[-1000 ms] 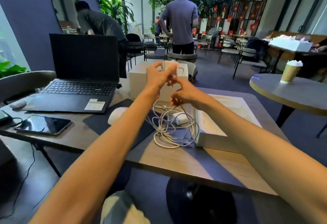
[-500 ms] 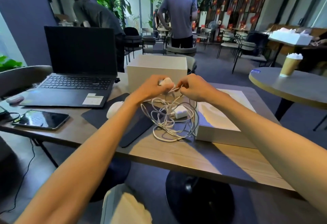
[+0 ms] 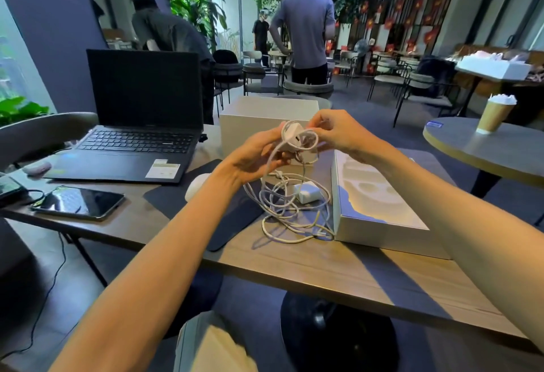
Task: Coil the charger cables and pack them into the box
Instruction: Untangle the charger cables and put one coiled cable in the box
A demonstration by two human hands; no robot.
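My left hand (image 3: 259, 155) grips a white charger adapter (image 3: 291, 137) above the table. Beside it, my right hand (image 3: 338, 133) pinches a loop of white cable (image 3: 312, 139) against the adapter. The rest of that cable hangs down into a loose tangle of white cables (image 3: 290, 210) on the wooden table. A second white adapter (image 3: 307, 192) lies inside the tangle. A tall white box (image 3: 250, 124) stands just behind my hands. A flat white box (image 3: 374, 210) lies to the right of the tangle.
An open black laptop (image 3: 138, 124) sits at the left, a phone (image 3: 79, 202) in front of it. A dark mat (image 3: 176, 195) and a white mouse (image 3: 195, 185) lie under my left forearm. A round table with a paper cup (image 3: 494, 115) stands at the right. People stand beyond.
My hands lowered from in front of the tall box, then rose a little again. My right hand has laid a loop of cable around the adapter held in my left.
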